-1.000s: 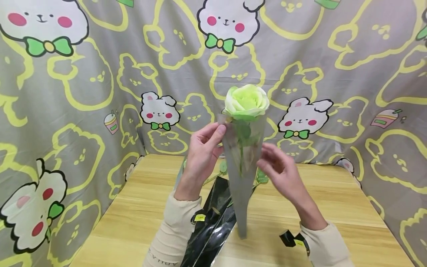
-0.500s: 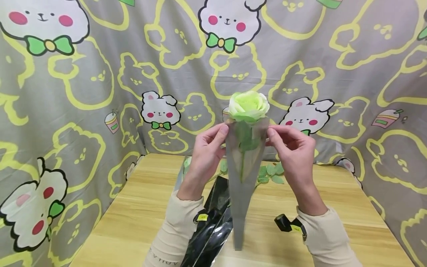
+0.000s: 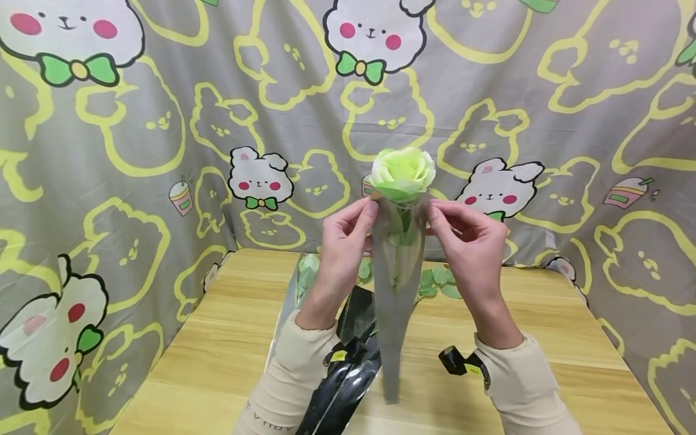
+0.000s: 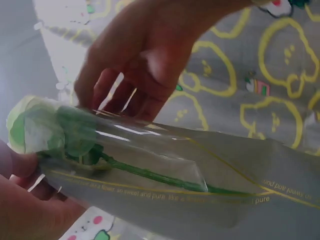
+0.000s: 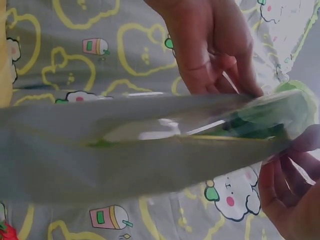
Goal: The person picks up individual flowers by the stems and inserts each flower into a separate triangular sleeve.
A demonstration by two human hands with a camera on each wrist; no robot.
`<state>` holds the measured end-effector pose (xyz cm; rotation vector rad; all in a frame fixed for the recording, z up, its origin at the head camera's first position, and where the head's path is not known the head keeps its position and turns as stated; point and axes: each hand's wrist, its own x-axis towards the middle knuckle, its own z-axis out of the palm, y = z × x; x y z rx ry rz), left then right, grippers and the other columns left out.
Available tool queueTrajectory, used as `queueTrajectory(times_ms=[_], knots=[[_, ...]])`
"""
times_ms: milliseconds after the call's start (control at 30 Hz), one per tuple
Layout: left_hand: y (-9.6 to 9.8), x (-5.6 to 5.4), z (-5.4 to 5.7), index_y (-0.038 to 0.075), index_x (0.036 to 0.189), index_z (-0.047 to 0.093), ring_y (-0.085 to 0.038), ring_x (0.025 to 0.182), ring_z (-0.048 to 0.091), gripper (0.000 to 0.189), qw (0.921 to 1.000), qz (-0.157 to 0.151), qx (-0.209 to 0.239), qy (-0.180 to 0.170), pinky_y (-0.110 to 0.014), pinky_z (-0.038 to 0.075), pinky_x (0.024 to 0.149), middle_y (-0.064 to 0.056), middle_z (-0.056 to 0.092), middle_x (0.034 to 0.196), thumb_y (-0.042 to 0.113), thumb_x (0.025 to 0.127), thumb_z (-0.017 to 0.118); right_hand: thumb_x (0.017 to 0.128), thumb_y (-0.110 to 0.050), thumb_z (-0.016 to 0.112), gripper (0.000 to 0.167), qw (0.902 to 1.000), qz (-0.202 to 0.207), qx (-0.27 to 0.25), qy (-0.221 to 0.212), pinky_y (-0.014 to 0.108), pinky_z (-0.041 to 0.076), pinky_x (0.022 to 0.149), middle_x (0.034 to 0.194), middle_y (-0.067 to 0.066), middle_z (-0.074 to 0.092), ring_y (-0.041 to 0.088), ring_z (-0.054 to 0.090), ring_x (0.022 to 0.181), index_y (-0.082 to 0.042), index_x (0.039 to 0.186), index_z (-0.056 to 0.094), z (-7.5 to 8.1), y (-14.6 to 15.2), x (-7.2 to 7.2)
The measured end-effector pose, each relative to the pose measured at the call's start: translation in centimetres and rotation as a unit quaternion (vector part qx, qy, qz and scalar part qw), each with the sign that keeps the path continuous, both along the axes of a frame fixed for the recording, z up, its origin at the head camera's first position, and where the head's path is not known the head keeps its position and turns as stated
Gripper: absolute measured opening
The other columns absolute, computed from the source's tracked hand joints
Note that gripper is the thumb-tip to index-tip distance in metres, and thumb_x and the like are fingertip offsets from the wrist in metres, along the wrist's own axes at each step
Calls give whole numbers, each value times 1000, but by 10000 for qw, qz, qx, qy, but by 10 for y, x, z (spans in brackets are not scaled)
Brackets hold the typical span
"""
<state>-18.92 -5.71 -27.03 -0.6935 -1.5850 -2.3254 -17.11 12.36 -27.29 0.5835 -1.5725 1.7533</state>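
A pale green rose point(image 3: 403, 172) stands upright in a cone-shaped, grey and clear flower sleeve point(image 3: 388, 338), its bloom above the opening. My left hand point(image 3: 345, 248) pinches the sleeve's left upper edge between thumb and fingers. On the opposite edge my right hand point(image 3: 473, 248) pinches at about the same height. Through the clear front, the green stem point(image 4: 150, 175) shows in the left wrist view, beside gold lettering. The right wrist view has the bloom point(image 5: 300, 100) between both hands at the sleeve's mouth.
Black glossy wrappers point(image 3: 348, 386) lie on the wooden table point(image 3: 206, 362) below the sleeve, partly behind my left forearm. Green leaves point(image 3: 439, 281) lie further back. Another pale flower point(image 3: 310, 264) in clear wrap is at the left. A patterned curtain point(image 3: 304, 121) surrounds the table.
My right hand, apart from the sleeve a second ago, has risen and taken its right edge. The rose is slightly lower. Since half a second ago my hands have drawn closer together.
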Motion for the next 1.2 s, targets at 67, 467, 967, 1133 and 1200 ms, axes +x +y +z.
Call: queueTrajectory(times_ms=[67,467,967,1133,1200], knots=[[-1,0,1,-14,127,64,-6,78,58,29,9999,120,87,14,-18,50,59,3,69,97,3,105,56,92,2,73,13,9999,-22,-95,-61,30,60,71,93,13,75,20,72,78,12,101,75,0,2,-1],[-2,1,1,-15,127,63,-6,65,51,30,9999,108,-118,-60,-17,46,56,3,68,90,2,104,57,93,-1,73,16,9989,195,-208,-365,32,61,72,92,13,74,20,72,80,12,103,74,3,7,2],[-1,-3,4,-11,109,74,-10,85,69,21,9964,844,-118,-21,-27,58,64,-6,77,96,3,94,73,92,0,76,16,9987,272,41,-418,32,61,74,104,12,75,17,72,82,10,104,76,5,8,-2],[-6,-4,5,-9,113,75,-13,92,71,22,9948,975,-259,120,-30,60,69,-12,77,104,5,96,72,92,-2,75,17,9981,300,-226,-485,33,61,73,94,11,75,17,72,82,12,102,75,6,15,-5],[-7,-5,6,-9,114,74,-14,94,71,23,9952,934,-214,186,-32,61,71,-13,77,104,5,96,72,92,0,75,18,9977,390,-357,-428,33,61,73,92,11,75,18,72,82,14,102,74,7,17,-4]])
